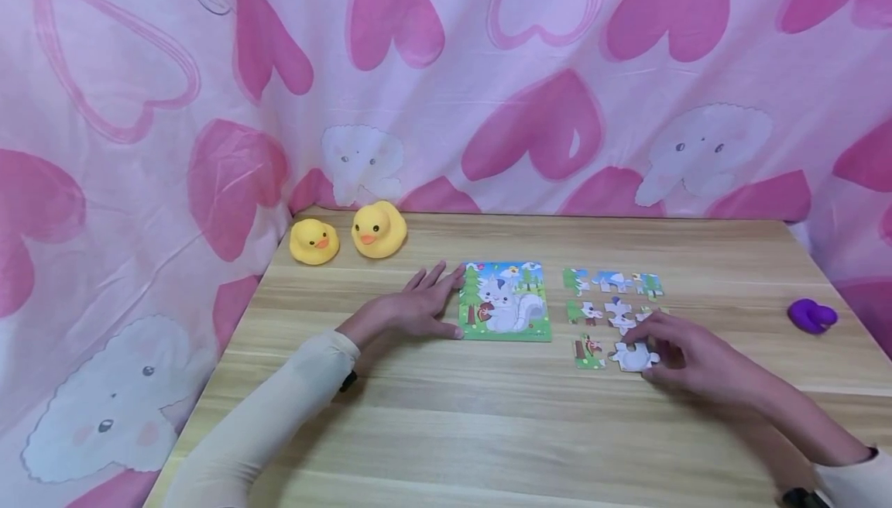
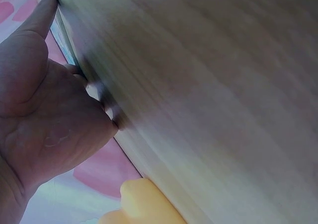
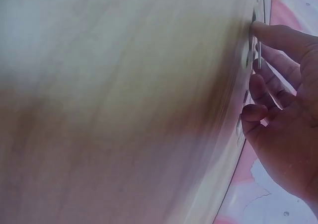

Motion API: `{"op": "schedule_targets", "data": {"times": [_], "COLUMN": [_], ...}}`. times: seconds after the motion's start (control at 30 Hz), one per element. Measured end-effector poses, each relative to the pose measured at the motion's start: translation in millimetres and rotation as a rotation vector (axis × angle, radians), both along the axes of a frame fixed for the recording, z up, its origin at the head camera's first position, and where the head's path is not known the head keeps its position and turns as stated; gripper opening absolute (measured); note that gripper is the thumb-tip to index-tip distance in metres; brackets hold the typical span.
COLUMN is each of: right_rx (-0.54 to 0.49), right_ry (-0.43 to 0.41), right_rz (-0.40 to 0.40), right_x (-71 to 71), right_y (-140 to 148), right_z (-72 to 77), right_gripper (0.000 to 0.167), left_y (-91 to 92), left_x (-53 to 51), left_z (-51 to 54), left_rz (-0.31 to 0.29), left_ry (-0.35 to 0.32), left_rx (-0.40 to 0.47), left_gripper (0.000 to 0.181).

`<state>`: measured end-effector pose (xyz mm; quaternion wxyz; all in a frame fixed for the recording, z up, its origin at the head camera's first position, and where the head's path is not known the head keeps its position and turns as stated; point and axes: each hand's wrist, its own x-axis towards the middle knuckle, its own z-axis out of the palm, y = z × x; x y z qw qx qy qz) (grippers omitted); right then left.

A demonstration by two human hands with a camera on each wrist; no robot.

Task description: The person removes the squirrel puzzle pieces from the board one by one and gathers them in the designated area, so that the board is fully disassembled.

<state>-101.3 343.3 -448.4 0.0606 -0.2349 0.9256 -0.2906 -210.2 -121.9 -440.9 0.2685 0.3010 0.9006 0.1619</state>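
Observation:
A square picture board point(image 1: 505, 303) with a squirrel scene lies at mid-table. My left hand point(image 1: 418, 307) rests at its left edge, fingers spread and fairly straight, thumb low on the same side. To the right of the board, loose jigsaw pieces lie in rough rows, among them a green-and-white piece point(image 1: 575, 281) and a piece with a red patch point(image 1: 588, 353). At the lower right of this group, my right hand point(image 1: 697, 361) pinches a mostly white jigsaw piece point(image 1: 634, 356) between thumb and fingers. In the right wrist view its thin edge point(image 3: 259, 55) shows by the fingertips.
Two yellow rubber ducks, a smaller one point(image 1: 314, 242) and a larger one point(image 1: 379, 230), sit at the back left corner. A purple toy point(image 1: 811, 316) lies near the right edge of the wooden table point(image 1: 446, 430). A pink heart-patterned curtain point(image 1: 432, 105) hangs behind.

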Motion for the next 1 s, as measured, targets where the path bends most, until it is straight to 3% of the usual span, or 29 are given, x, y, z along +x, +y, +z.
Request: {"op": "schedule_targets", "data": {"times": [0.2, 0.4, 0.57, 0.73, 0.9, 1.0], "right_rx": [0.1, 0.2, 0.172, 0.123, 0.075, 0.089], "right_ry": [0.03, 0.079, 0.086, 0.099, 0.017, -0.002], "right_rz": [-0.008, -0.003, 0.013, 0.013, 0.025, 0.026], "right_x": [0.6, -1.3, -12.4, -28.1, -39.4, -43.0], "right_y": [-3, -12, -35, -69, -104, -120], "right_z": [1.7, 12.9, 19.6, 13.9, 8.5, 7.7], "right_gripper": [0.049, 0.053, 0.046, 0.039, 0.038, 0.046], "left_y": [0.0, -0.2, -0.8, -1.8, -1.4, -1.0], "left_x": [-0.5, 0.5, 0.4, 0.2, 0.5, 0.9], "left_z": [0.5, 1.3, 1.1, 1.5, 1.9, 1.7], "left_rz": [0.006, 0.006, 0.001, 0.001, -0.007, -0.009], "left_ry": [-0.009, -0.006, -0.004, -0.002, 0.004, 0.002], "left_rx": [0.007, 0.007, 0.002, 0.004, 0.011, 0.016], "left_gripper": [0.117, 0.118, 0.116, 0.116, 0.116, 0.116]}}
